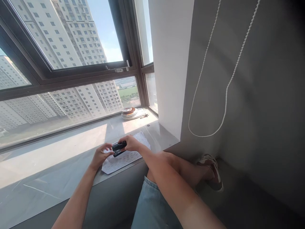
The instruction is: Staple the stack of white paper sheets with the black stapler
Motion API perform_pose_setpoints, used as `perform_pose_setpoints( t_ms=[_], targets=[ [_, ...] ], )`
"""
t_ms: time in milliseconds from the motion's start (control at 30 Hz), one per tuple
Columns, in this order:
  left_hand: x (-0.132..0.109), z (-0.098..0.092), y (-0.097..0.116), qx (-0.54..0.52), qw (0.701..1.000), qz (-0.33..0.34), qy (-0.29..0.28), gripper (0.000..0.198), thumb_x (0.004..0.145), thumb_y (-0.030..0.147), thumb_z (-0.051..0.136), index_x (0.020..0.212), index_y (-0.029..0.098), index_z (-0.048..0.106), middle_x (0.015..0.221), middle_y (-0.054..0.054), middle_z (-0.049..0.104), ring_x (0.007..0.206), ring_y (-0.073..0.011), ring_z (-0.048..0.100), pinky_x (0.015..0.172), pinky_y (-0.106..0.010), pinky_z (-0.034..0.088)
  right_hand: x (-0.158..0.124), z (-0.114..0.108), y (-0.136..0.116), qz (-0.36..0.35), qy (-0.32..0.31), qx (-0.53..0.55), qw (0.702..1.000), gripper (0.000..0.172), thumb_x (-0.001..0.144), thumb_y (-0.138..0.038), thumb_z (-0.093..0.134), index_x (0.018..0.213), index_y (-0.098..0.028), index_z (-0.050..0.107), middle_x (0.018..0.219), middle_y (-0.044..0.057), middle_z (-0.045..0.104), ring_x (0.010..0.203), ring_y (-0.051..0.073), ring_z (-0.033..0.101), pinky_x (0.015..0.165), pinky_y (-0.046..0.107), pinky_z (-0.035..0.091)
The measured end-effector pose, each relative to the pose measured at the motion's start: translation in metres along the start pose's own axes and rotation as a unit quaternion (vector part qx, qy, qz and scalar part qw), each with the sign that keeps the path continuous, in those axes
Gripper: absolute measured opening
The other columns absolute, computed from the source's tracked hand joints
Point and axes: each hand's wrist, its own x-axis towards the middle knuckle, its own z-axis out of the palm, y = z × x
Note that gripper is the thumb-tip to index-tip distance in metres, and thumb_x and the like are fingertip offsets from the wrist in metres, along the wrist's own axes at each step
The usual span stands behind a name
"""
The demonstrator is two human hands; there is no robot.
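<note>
A black stapler (119,146) is held just above printed sheets of paper (126,160) on the windowsill. My right hand (131,143) grips its right end, fingers over the top and thumb below. At the other end, the curved fingers and thumb of my left hand (99,156) hold the stapler's tip from both sides. A gap shows between the stapler's upper arm and its base. The sheets lie at a slant near the sill's front edge, partly covered by the stapler and both hands.
A stack of plates or lids (129,113) stands in the sill's far corner, with small dark bits (144,116) beside it. A dark-framed window (71,76) runs behind the sill (35,178). On the right, a white bead chain (226,92) hangs before the grey wall.
</note>
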Motion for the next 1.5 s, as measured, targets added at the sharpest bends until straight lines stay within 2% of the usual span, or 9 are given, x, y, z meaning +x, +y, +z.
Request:
perform_pose_setpoints(
  t_ms=[200, 400, 567, 700, 800, 933, 1033, 1267, 1500],
  targets=[
    [-0.001, 0.001, -0.004, 0.022, 1.0, -0.006, -0.003, 0.033, 0.07, 0.051, 0.083, 0.09, 0.025, 0.076, 0.082, -0.002, 0.074, 0.075, -0.0203, 0.058, 0.072, -0.032, 0.049, -0.002, 0.007, -0.005, -0.004, -0.012, -0.018, 1.0, 0.042, 0.072, -0.018, 0.085, 0.113, -0.025, 0.076, 0.103, -0.001, 0.077, 0.094, 0.018, 0.067, 0.081, 0.023, 0.044],
    [0.0, 0.001, 0.002, 0.032, 0.999, 0.002, -0.011, 0.036, 0.072, 0.055, 0.082, 0.092, 0.025, 0.075, 0.084, -0.002, 0.075, 0.074, -0.0204, 0.059, 0.07, -0.032, 0.048, -0.002, 0.005, -0.007, -0.032, -0.003, -0.058, 0.998, 0.039, 0.073, -0.025, 0.086, 0.111, -0.027, 0.077, 0.099, -0.001, 0.077, 0.094, 0.019, 0.067, 0.085, 0.026, 0.042],
    [0.002, 0.002, 0.004, 0.071, 0.997, -0.005, 0.008, 0.035, 0.085, 0.06, 0.069, 0.091, 0.025, 0.075, 0.091, -0.004, 0.077, 0.085, -0.024, 0.068, 0.079, -0.035, 0.051, -0.01, -0.024, -0.005, 0.072, 0.074, -0.118, 0.988, 0.039, 0.076, -0.025, 0.084, 0.113, -0.032, 0.076, 0.1, -0.001, 0.077, 0.102, 0.023, 0.065, 0.092, 0.033, 0.037],
    [0.004, 0.007, -0.002, 0.112, 0.993, 0.003, 0.035, 0.036, 0.092, 0.057, 0.06, 0.095, 0.026, 0.078, 0.102, -0.008, 0.079, 0.102, -0.0289, 0.068, 0.089, -0.04, 0.053, -0.025, -0.056, 0.005, 0.163, 0.154, -0.216, 0.95, 0.036, 0.079, -0.009, 0.071, 0.108, -0.031, 0.078, 0.098, 0.004, 0.076, 0.105, 0.025, 0.061, 0.095, 0.039, 0.03],
    [0.005, 0.012, -0.006, 0.14, 0.99, 0.026, -0.001, 0.031, 0.09, 0.053, 0.063, 0.096, 0.027, 0.08, 0.116, -0.009, 0.077, 0.112, -0.032, 0.067, 0.102, -0.046, 0.05, -0.036, -0.072, 0.016, 0.255, 0.215, -0.261, 0.906, 0.038, 0.075, -0.001, 0.065, 0.1, -0.026, 0.079, 0.091, 0.008, 0.075, 0.102, 0.027, 0.061, 0.092, 0.041, 0.028],
    [0.005, 0.017, -0.009, 0.162, 0.986, 0.02, -0.044, 0.032, 0.087, 0.052, 0.067, 0.103, 0.027, 0.08, 0.129, -0.01, 0.073, 0.121, -0.0346, 0.065, 0.106, -0.049, 0.049, -0.044, -0.081, 0.027, 0.393, 0.292, -0.252, 0.835, 0.035, 0.073, -0.002, 0.066, 0.098, -0.023, 0.079, 0.089, 0.013, 0.074, 0.105, 0.032, 0.061, 0.09, 0.046, 0.029],
    [0.005, 0.018, -0.013, 0.158, 0.986, 0.009, -0.046, 0.032, 0.087, 0.051, 0.066, 0.103, 0.027, 0.08, 0.129, -0.011, 0.073, 0.12, -0.0351, 0.065, 0.106, -0.049, 0.049, -0.048, -0.085, 0.032, 0.442, 0.301, -0.232, 0.813, 0.034, 0.073, -0.009, 0.069, 0.102, -0.024, 0.08, 0.094, 0.014, 0.074, 0.108, 0.035, 0.061, 0.091, 0.049, 0.031],
    [0.004, 0.018, -0.017, 0.146, 0.988, 0.003, -0.043, 0.032, 0.087, 0.053, 0.066, 0.101, 0.028, 0.079, 0.128, -0.01, 0.073, 0.119, -0.0349, 0.066, 0.105, -0.049, 0.05, -0.043, -0.079, 0.033, 0.411, 0.203, -0.199, 0.866, 0.038, 0.074, -0.011, 0.069, 0.105, -0.029, 0.08, 0.1, 0.01, 0.074, 0.11, 0.032, 0.063, 0.093, 0.047, 0.035],
    [0.001, 0.017, -0.013, 0.143, 0.987, -0.002, -0.074, 0.038, 0.091, 0.057, 0.061, 0.106, 0.026, 0.078, 0.134, -0.011, 0.069, 0.123, -0.0341, 0.063, 0.108, -0.05, 0.048, -0.037, -0.066, 0.018, 0.309, 0.088, -0.237, 0.917, 0.04, 0.074, -0.013, 0.068, 0.109, -0.029, 0.078, 0.111, 0.008, 0.072, 0.121, 0.03, 0.055, 0.099, 0.045, 0.033]
  ],
)
